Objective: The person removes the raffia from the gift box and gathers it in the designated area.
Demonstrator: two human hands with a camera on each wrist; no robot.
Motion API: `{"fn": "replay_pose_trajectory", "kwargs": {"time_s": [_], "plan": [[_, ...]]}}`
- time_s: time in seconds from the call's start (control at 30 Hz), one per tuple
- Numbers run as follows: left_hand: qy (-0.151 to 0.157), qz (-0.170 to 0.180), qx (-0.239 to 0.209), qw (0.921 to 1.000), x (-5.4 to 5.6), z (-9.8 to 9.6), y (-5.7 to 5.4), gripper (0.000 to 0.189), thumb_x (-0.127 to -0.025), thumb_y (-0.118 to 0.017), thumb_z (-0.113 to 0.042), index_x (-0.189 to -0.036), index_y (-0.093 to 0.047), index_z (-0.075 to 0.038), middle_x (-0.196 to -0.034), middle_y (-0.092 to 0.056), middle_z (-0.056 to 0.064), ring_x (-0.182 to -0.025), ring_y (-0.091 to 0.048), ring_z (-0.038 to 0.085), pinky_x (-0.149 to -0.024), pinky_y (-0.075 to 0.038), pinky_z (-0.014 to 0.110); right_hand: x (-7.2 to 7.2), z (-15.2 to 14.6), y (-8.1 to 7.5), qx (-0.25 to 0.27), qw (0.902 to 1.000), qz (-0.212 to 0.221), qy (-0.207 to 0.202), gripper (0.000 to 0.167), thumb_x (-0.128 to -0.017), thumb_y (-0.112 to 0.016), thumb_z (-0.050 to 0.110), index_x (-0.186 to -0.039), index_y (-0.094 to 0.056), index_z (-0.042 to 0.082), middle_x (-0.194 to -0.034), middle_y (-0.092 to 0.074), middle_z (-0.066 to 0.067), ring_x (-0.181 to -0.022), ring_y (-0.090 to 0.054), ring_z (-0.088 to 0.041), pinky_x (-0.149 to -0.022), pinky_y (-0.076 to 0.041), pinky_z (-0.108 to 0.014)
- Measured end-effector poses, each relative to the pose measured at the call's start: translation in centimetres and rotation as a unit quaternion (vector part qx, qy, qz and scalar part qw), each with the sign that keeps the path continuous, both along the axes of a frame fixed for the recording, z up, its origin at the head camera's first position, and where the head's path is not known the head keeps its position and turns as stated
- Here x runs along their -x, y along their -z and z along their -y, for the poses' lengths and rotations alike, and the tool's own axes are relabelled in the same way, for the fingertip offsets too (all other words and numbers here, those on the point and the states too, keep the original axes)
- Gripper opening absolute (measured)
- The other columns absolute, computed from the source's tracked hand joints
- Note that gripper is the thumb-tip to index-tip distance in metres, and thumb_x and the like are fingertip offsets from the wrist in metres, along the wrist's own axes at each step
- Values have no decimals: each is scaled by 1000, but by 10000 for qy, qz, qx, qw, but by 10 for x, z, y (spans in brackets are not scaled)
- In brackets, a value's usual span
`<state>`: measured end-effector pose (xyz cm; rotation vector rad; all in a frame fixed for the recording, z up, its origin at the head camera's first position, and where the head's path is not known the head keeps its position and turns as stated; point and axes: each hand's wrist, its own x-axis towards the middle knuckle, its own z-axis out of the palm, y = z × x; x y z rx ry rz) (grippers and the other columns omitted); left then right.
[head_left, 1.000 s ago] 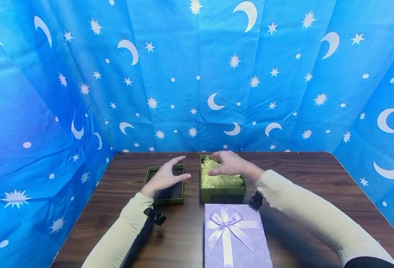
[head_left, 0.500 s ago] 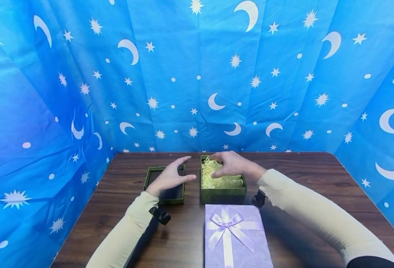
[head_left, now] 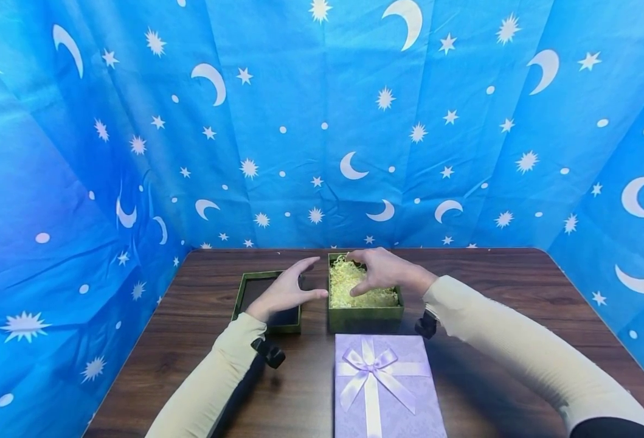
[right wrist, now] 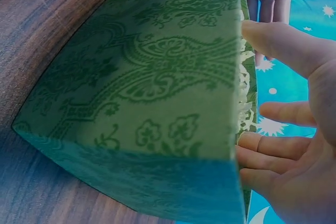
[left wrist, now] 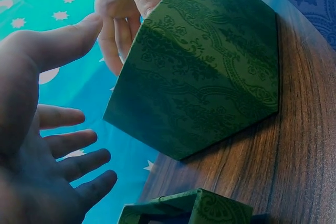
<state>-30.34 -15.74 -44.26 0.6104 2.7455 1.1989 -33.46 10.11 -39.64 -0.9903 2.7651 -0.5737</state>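
Note:
A green patterned box (head_left: 365, 319) filled with pale yellow shredded paper (head_left: 362, 293) stands at the back middle of the table. My right hand (head_left: 384, 271) hovers over its opening, fingers spread and slightly bent; in the right wrist view the fingertips (right wrist: 252, 142) are right at the rim. My left hand (head_left: 286, 292) is beside the box on the left, thumb and fingers apart with nothing between them. Beneath the left hand lies a shallow green lid (head_left: 247, 292) with a dark inside, partly hidden by that hand. In the left wrist view the box's patterned side (left wrist: 205, 72) faces me.
A lilac gift box (head_left: 404, 401) with a ribbon bow lies in front of the green box, running off the bottom of the view. The brown wooden table (head_left: 497, 286) ends at a blue cloth (head_left: 300, 79) with moons and stars behind and at both sides.
My left hand has moved right, from over the lid towards the green box. The right hand has shifted slightly right above the shredded paper. The boxes and lid have stayed put.

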Motion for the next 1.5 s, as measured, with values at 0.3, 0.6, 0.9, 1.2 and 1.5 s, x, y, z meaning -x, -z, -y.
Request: {"fn": "replay_pose_trajectory", "kwargs": {"time_s": [0.3, 0.6, 0.9, 1.2, 1.5], "plan": [[92, 90, 132, 9998, -1, -6, -1, 87, -82, -75, -45, -153, -33, -18, -156, -35, 5, -141, -36, 30, -111, -35, 54, 2, -2, 3, -177, 9997, -128, -144, 87, -71, -83, 48, -140, -51, 4, -138, -56, -15, -125, -55, -31, -102, -47, -47], [260, 113, 74, 9996, 4, -7, 2, 91, -81, -74, -52, -154, -30, -19, -157, -33, 5, -140, -38, 31, -109, -38, 55, 5, -6, 8, -233, 9992, -94, -320, 93, -70, -83, 51, -143, -47, 5, -134, -58, -17, -57, -56, -7, -98, -49, -46], [379, 69, 98, 9992, 4, -13, 9, 92, -81, -75, -48, -154, -28, -18, -155, -36, 6, -139, -40, 28, -109, -40, 50, 6, -5, 13, -358, 9978, -110, -540, 103, -69, -83, 53, -147, -40, 2, -122, -65, -16, -97, -66, -26, -96, -51, -43], [382, -54, 303, 9988, 2, -17, 12, 92, -80, -76, -50, -154, -29, -20, -158, -31, 5, -142, -35, 28, -112, -36, 51, 11, -3, 21, -626, 9945, 86, -834, 97, -72, -81, 51, -147, -40, 4, -69, -53, 6, -55, -42, -7, -63, -46, -28], [323, -93, 353, 9988, 0, -19, 11, 95, -79, -78, -47, -154, -30, -18, -159, -30, 4, -142, -35, 29, -111, -37, 52, 10, 4, 21, -995, 9902, 281, -935, 87, -76, -81, 37, -146, -41, 5, -61, -46, 8, -50, -43, -6, -51, -43, -23]]}}
